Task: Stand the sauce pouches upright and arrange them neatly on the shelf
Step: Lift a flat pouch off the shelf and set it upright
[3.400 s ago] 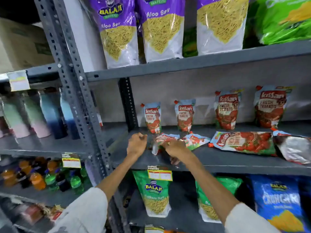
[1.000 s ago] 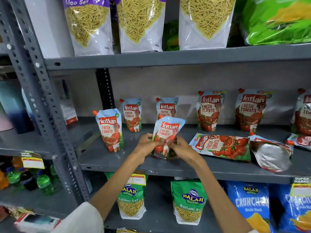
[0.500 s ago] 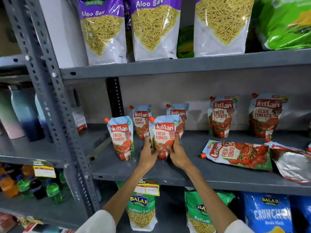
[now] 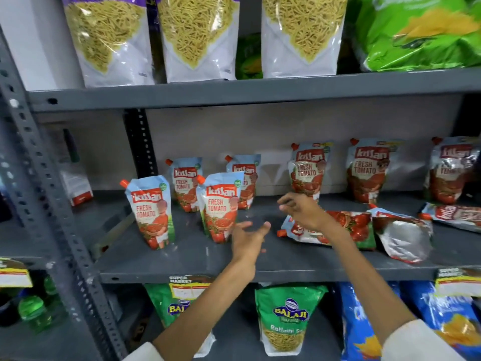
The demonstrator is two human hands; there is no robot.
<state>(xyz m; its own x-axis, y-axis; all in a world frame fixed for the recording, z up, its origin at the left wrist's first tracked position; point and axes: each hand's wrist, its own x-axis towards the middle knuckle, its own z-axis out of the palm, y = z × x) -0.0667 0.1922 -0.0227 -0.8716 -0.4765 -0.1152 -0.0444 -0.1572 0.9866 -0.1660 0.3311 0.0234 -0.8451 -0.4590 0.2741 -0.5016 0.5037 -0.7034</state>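
Observation:
Two small Kissan tomato sauce pouches stand upright at the front of the grey shelf (image 4: 182, 256): the left front pouch (image 4: 152, 209) and the right front pouch (image 4: 221, 205). Two more small pouches (image 4: 185, 183) stand behind them, and larger upright pouches (image 4: 308, 170) line the back. A large pouch (image 4: 348, 227) lies flat, with a silver-backed pouch (image 4: 400, 237) flat beside it and another flat pouch (image 4: 458, 216) at far right. My left hand (image 4: 247, 241) is open just right of the right front pouch. My right hand (image 4: 303, 213) hovers open over the flat large pouch.
Snack bags (image 4: 197, 37) fill the shelf above, and green (image 4: 286, 319) and blue bags (image 4: 364, 321) the shelf below. A perforated steel upright (image 4: 52, 204) bounds the left side. Price tags (image 4: 190, 285) hang on the shelf's front edge. Bottles (image 4: 33, 308) sit lower left.
Both hands have let go of the small pouch, which now stands upright at the front. My left hand drew back; my right hand moved right over the flat large pouch.

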